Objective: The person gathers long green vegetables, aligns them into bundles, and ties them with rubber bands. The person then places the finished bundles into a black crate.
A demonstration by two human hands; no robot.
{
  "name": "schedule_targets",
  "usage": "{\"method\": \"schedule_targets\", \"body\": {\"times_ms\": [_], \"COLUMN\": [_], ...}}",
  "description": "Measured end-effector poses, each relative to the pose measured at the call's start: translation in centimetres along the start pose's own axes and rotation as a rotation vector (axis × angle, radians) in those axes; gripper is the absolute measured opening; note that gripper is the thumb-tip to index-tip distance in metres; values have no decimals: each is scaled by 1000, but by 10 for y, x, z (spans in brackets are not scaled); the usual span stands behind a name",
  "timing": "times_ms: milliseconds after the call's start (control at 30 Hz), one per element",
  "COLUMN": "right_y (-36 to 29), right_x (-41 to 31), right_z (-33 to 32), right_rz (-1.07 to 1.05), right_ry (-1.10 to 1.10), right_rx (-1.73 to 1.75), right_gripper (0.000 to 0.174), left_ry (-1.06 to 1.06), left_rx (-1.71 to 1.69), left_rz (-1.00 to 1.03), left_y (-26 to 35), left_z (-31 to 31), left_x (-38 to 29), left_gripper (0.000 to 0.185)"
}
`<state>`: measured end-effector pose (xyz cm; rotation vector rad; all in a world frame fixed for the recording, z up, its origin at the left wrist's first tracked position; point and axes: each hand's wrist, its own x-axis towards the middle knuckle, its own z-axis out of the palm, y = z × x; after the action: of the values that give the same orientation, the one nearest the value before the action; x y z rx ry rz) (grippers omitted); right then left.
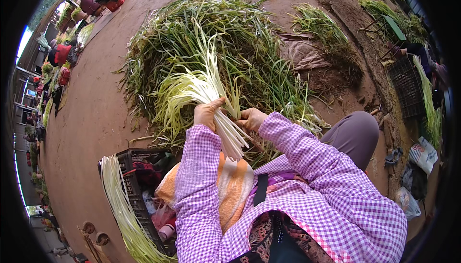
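Note:
My left hand [208,114] is closed around a bundle of blanched chives [201,86]. Their white stem ends point down towards my lap, and the yellow leaf tips fan out up and to the left. Just right of it, my right hand [253,119] pinches the lower end of a few separate pale green chive stalks [215,66]; its fingertips are partly hidden. Beneath both hands spreads a large heap of green, tangled chives [237,43]. An orange and white striped towel [234,187] covers my lap.
At my left stands a black plastic crate [138,194] holding bags and a pink bottle [166,231]; trimmed pale chives [120,205] lie along its outer side. A smaller chive pile [324,29] and another crate [406,86] are on the right. People sit working at far left.

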<state>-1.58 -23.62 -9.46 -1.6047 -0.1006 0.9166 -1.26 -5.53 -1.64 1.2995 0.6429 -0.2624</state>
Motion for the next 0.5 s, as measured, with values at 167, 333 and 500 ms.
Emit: {"method": "schedule_targets", "body": {"times_ms": [167, 333, 500], "right_y": [-3, 3, -11], "right_x": [-4, 20, 25], "right_z": [0, 1, 6], "right_rz": [213, 167, 210], "right_ry": [-69, -29, 159], "right_rx": [-101, 608, 438], "right_gripper": [45, 34, 23], "left_ry": [-9, -19, 83], "left_rx": [62, -23, -22], "left_rz": [-5, 44, 112], "left_y": [-12, -16, -13], "left_z": [6, -1, -4], "left_x": [1, 10, 11], "left_gripper": [23, 18, 13]}}
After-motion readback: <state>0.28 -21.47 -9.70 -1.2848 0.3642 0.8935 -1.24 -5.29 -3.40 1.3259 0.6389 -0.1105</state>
